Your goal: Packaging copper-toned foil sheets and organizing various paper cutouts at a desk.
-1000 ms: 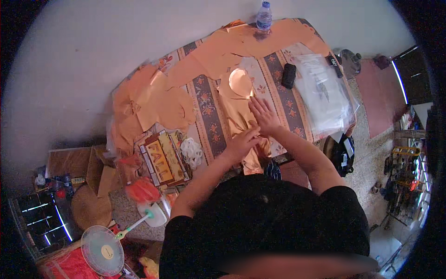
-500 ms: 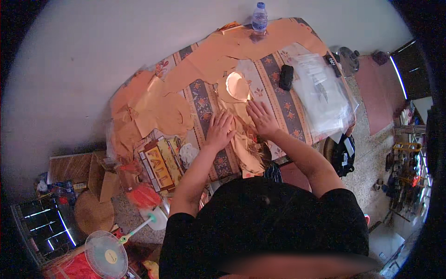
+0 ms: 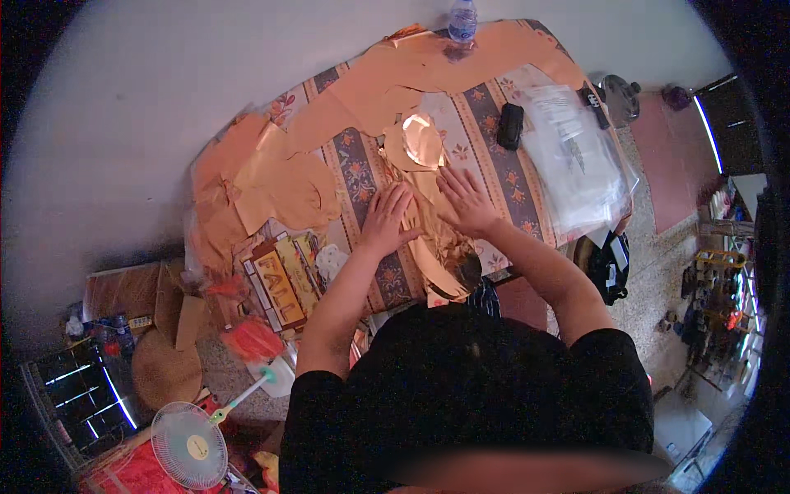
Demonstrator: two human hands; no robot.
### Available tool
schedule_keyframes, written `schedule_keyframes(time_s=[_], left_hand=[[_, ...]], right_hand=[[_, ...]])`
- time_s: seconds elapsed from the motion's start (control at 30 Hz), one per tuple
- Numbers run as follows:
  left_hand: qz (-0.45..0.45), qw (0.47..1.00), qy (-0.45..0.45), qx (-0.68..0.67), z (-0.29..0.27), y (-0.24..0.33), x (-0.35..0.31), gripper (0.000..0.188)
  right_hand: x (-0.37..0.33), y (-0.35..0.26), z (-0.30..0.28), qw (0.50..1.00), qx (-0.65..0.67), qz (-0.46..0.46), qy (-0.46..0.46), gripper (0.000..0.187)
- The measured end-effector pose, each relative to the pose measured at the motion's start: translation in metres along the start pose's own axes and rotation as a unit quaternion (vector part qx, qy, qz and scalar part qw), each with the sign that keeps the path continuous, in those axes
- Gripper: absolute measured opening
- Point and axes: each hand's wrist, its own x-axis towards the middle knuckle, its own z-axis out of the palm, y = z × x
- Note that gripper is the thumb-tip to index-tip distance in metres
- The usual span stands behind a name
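Observation:
A flat copper-coloured foil piece (image 3: 430, 247) lies on the table in front of me, a long shiny strip running toward my body. Its far end is a rounded part (image 3: 421, 145) that catches the light. My left hand (image 3: 385, 221) rests palm down along the strip's left edge, fingers stretched and thumb pointing inward. On the other side, my right hand (image 3: 471, 206) lies flat with its fingers spread, touching the strip's right edge. Neither hand grips anything. Creases show in the foil between and below the hands, and its near end is partly hidden by my body.
More copper foil (image 3: 280, 177) covers the table's left and far sides. A water bottle (image 3: 462, 23) stands at the far edge. Right of my hands are a black case (image 3: 510, 127) and clear plastic packets (image 3: 572, 165). Colourful flat packages (image 3: 280, 284) sit lower left, above a fan (image 3: 189, 445).
The view has shifted slightly. Both hands stay flat beside the strip, the right one's fingers now a little more spread. The strip's near part has wrinkled and curved.

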Motion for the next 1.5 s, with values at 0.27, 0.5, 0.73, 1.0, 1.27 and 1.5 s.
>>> schedule_keyframes(time_s=[0.27, 0.5, 0.73, 1.0, 1.27, 1.5], left_hand=[[0.017, 0.998, 0.064, -0.008, -0.007, 0.012, -0.004, 0.066], [0.052, 0.998, 0.036, -0.030, 0.011, 0.014, -0.034, 0.053], [0.051, 0.997, 0.059, 0.002, 0.006, 0.023, -0.032, 0.055], [0.056, 0.996, 0.067, 0.020, 0.008, 0.022, -0.031, 0.060], [0.046, 0.998, 0.026, -0.029, -0.006, 0.025, -0.024, 0.055], [0.007, 0.991, 0.117, -0.068, -0.010, -0.003, 0.013, 0.042]], right_hand=[[0.002, -0.005, -0.001, 1.000, -0.019, 0.003, 0.012, 0.079], [0.002, -0.006, -0.001, 0.999, -0.035, -0.007, 0.018, 0.074], [0.001, -0.001, 0.007, 0.997, -0.079, -0.009, 0.007, 0.072], [0.003, -0.002, -0.005, 1.000, -0.014, -0.002, -0.027, 0.074], [0.003, -0.008, -0.008, 0.996, -0.070, 0.004, -0.058, 0.080], [0.002, -0.006, -0.005, 0.999, -0.041, -0.001, -0.027, 0.083]])
